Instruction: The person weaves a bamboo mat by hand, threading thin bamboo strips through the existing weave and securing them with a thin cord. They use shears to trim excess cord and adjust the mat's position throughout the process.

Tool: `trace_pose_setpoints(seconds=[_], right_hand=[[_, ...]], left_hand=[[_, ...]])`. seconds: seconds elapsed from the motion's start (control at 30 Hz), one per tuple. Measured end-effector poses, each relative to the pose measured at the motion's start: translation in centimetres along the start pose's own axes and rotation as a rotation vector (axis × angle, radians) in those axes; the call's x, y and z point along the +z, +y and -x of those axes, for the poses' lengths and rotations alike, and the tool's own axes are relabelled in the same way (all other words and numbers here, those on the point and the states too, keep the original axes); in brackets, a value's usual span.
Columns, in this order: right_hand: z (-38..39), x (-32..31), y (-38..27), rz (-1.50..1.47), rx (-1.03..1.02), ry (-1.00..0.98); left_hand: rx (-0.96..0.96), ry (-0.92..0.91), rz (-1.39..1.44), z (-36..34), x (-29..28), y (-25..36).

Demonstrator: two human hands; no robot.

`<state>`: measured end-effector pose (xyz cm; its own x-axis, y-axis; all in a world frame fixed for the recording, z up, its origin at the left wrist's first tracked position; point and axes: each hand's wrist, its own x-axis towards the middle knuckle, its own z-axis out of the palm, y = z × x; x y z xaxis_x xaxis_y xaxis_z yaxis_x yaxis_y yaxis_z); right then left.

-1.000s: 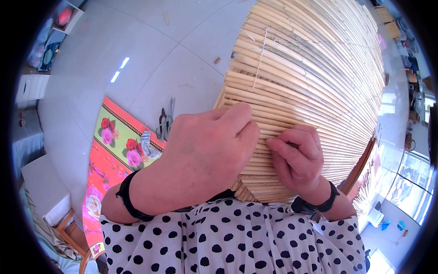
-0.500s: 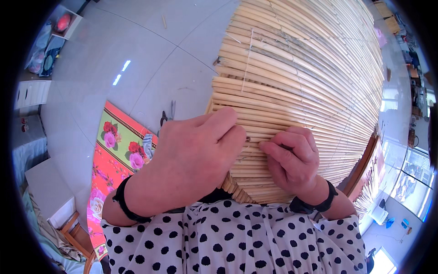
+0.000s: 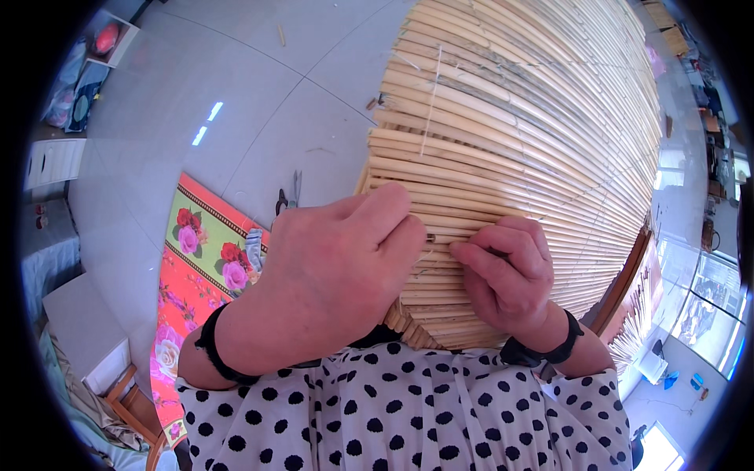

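Observation:
A large mat of pale reed stalks (image 3: pixel 503 118), bound with thin thread, spreads out in front of me. Over its near left edge my left hand (image 3: pixel 338 259) is closed, fingertips turned down and hidden behind the knuckles. A small dark metallic-looking tip (image 3: pixel 430 238) shows beside its fingers; what it belongs to I cannot tell. To the right, my right hand (image 3: pixel 506 271) pinches thumb against forefinger just above the stalks. Anything between those fingers is too small to make out. One white thread (image 3: pixel 431 102) lies across the stalks farther up.
Scissors (image 3: pixel 294 188) with dark handles lie on the tiled floor (image 3: pixel 228 71) past my left hand. A red and green flowered cloth (image 3: pixel 196 259) is at the left, with a small silvery item (image 3: pixel 254 250) on it. Wooden chair parts (image 3: pixel 129 408) stand lower left.
Both hands keep nearly the same closed pose over the mat. The whole picture has shifted very slightly.

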<state>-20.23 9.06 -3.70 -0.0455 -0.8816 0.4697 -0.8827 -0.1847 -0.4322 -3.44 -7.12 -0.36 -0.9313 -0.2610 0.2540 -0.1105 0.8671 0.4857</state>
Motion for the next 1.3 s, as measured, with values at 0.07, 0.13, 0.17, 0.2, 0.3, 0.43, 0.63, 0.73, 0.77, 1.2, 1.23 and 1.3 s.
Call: trace_pose_setpoints(seconds=[0.07, 0.13, 0.17, 0.2, 0.3, 0.43, 0.63, 0.73, 0.77, 1.2, 1.23, 1.3], right_hand=[[-0.1, 0.0, -0.1, 0.0, 0.001, -0.002], [-0.1, -0.1, -0.1, -0.002, 0.007, -0.01], [-0.1, -0.1, -0.1, -0.001, 0.007, -0.011], [-0.1, 0.0, 0.0, 0.001, 0.009, -0.011], [0.0, 0.2, 0.1, 0.004, 0.019, -0.014], [-0.1, 0.3, 0.2, 0.014, 0.026, -0.014], [-0.1, 0.5, 0.5, 0.025, 0.023, -0.006], [-0.1, 0.7, 0.6, 0.033, 0.018, 0.004], [-0.2, 0.7, 0.6, 0.034, 0.018, 0.004], [-0.1, 0.2, 0.1, 0.046, 0.002, -0.003], [-0.1, 0.2, 0.1, 0.046, 0.005, -0.005], [-0.2, 0.2, 0.0, 0.045, 0.011, -0.009]], left_hand=[[0.012, 0.019, 0.0, 0.0, 0.1, 0.0], [0.021, 0.034, -0.006, 0.0, 0.3, 0.0], [0.024, 0.039, -0.013, 0.0, 0.4, 0.1], [0.029, 0.045, -0.019, -0.1, 0.5, 0.1], [0.025, 0.021, -0.019, -0.2, 0.6, -0.1], [0.043, 0.026, -0.034, -0.3, 0.9, -0.3], [0.063, 0.029, -0.04, -0.5, 1.3, -0.7], [0.07, 0.015, -0.049, -0.5, 1.3, -0.7], [0.07, 0.009, -0.049, -0.6, 1.3, -0.7], [0.017, -0.009, -0.044, -0.1, 0.2, 0.0], [0.015, -0.009, -0.04, -0.1, 0.2, 0.0], [0.011, -0.01, -0.031, -0.2, 0.1, 0.0]])
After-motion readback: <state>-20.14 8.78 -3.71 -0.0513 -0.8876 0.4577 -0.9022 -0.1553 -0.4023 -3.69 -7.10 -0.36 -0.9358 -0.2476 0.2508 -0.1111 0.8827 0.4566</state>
